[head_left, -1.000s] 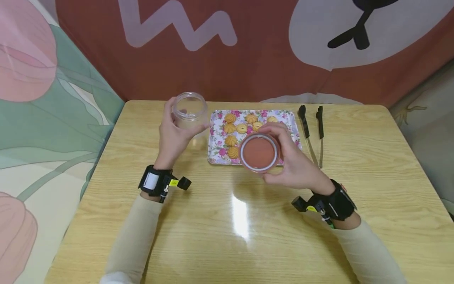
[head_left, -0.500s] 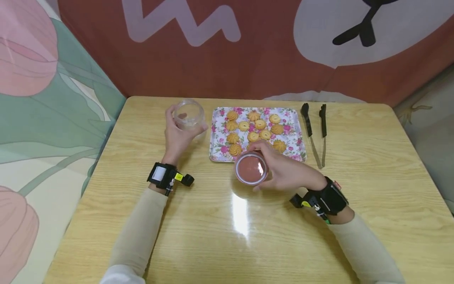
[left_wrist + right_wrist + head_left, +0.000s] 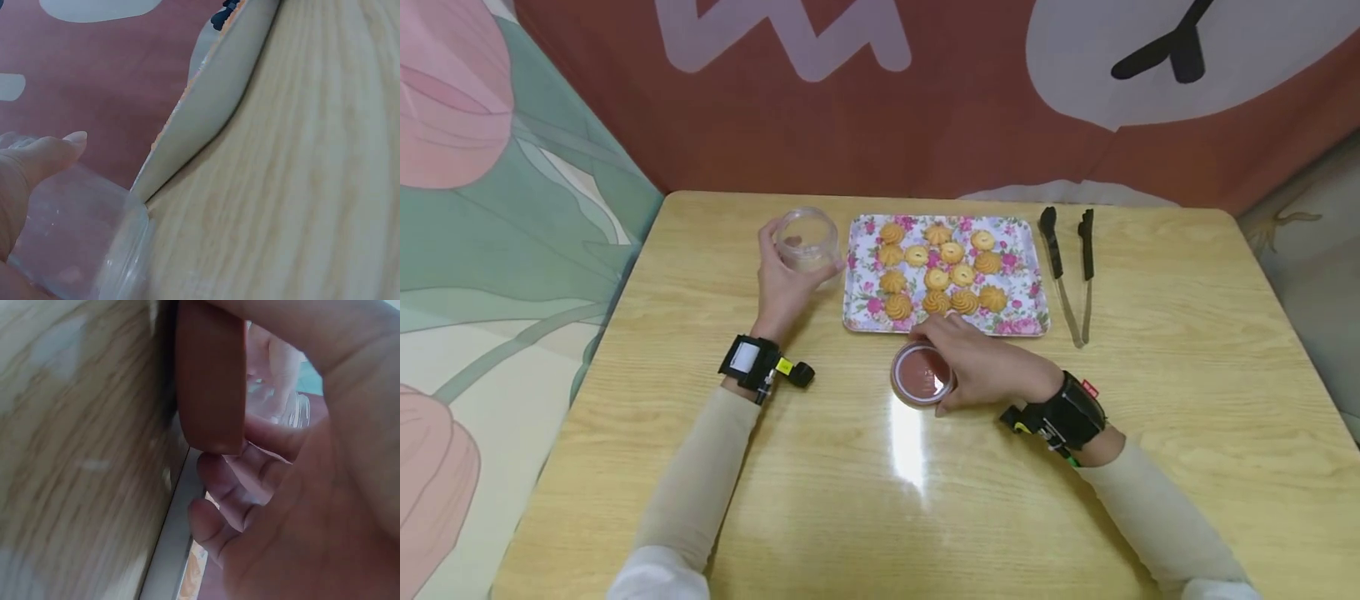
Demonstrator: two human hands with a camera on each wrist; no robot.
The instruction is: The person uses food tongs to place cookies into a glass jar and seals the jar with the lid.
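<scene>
In the head view my left hand [image 3: 787,279] grips a clear plastic jar [image 3: 808,237] at the back left of the table. The left wrist view shows the thumb along the wall of the same jar [image 3: 75,231]. My right hand [image 3: 981,362] holds a round reddish-brown jar lid [image 3: 921,375] by its edge, with the pale inner ring facing up. Seen from the right wrist, the lid [image 3: 211,378] lies flat at the table surface, its underside hidden. Just behind it is a flowered tray [image 3: 1022,325] bearing several swirled cookies [image 3: 937,279].
Tongs [image 3: 1067,275] with black tips lie to the right of the tray. A wooden table [image 3: 820,500] spreads under everything, with a patterned cloth [image 3: 850,125] hanging behind its far edge.
My right hand has brought the lid down from over the tray to the table in front of it, uncovering more cookies. The left hand keeps its hold on the jar, which now sits slightly lower.
</scene>
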